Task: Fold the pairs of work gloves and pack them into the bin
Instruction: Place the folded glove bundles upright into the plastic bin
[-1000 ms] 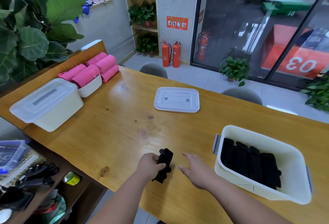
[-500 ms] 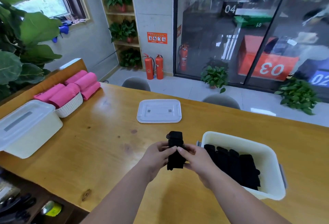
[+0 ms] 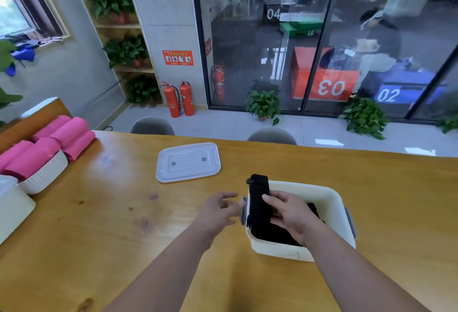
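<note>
Okay, wooden surface [image 3: 99, 237] fills the lower half of the view. White bin [image 3: 322, 192] sits on it at 4 o'clock from frame centre, lid off, grey handles on both short sides. White lid [image 3: 188, 162] lies flat on the surface at 10 o'clock from the bin, well apart from it. A second white tub [image 3: 12, 210] is cut off by the frame edge at 9 o'clock. Just behind it is a white woven basket [image 3: 47, 175] heaped with pink rolls [image 3: 71, 133], with some rolls lying beside the basket on the wood.

Packed gloves [image 3: 270, 235], black, lie in the bin's near-left part; the rest of the inside is hidden by the right arm. Folded pair of gloves [image 3: 257, 200], black, is held over the bin's left end, long side running 12 to 6. Its far end pokes above the rim at the far-left corner. Cannot tell if its near end touches the packed ones.

Right hand [image 3: 292, 217] is above the bin and grips the folded pair, fingers curled across it from the 3 o'clock side. Left hand [image 3: 218, 210] is at 9 o'clock of the bin, just beside the left handle. It is released, fingers loose and spread, holding nothing, palm above the wood.
</note>
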### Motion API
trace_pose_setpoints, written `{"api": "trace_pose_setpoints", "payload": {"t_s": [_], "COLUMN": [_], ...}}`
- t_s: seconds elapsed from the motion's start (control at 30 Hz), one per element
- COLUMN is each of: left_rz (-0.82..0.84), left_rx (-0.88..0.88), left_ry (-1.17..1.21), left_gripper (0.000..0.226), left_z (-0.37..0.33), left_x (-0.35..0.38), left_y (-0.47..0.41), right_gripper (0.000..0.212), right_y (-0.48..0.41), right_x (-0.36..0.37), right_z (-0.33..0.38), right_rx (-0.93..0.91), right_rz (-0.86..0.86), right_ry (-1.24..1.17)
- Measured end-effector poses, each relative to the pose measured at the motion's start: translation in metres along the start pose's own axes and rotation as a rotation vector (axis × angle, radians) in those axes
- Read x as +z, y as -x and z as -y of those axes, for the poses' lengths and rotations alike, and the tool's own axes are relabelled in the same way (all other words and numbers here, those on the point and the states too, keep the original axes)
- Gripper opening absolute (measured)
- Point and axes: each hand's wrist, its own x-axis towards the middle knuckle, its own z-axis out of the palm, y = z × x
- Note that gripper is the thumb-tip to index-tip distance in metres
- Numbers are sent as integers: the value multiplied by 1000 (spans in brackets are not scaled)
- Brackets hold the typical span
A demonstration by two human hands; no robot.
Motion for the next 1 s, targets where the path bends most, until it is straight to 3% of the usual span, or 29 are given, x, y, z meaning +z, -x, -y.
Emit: {"api": "trace_pose_setpoints", "payload": {"t_s": [0.13, 0.33, 0.53, 0.7, 0.83, 1.0], "left_rz": [-104, -99, -112, -104, -94, -93], "left_rx": [2, -25, -45, -50, -63, -73], "left_ry": [-179, -362, -393, -390, -372, -361], "left_gripper": [53, 68, 75, 74, 73, 77], "left_z": [14, 34, 46, 48, 53, 57], "left_x": [7, 15, 14, 11, 9, 5], "left_y": [-9, -14, -16, -19, -19, -20], "right_gripper": [19, 5, 15, 13, 33, 52], "right_y": [-6, -24, -54, -68, -72, -61], "right_x": [-39, -49, -23, -10, -6, -1], "right_z": [-2, -19, -45, -57, -64, -53], "right_rx": [31, 27, 72, 93, 115, 17], "right_rz": [-139, -314, -335, -320, -323, -393], "right_ry": [69, 320, 692, 709, 656, 975]}}
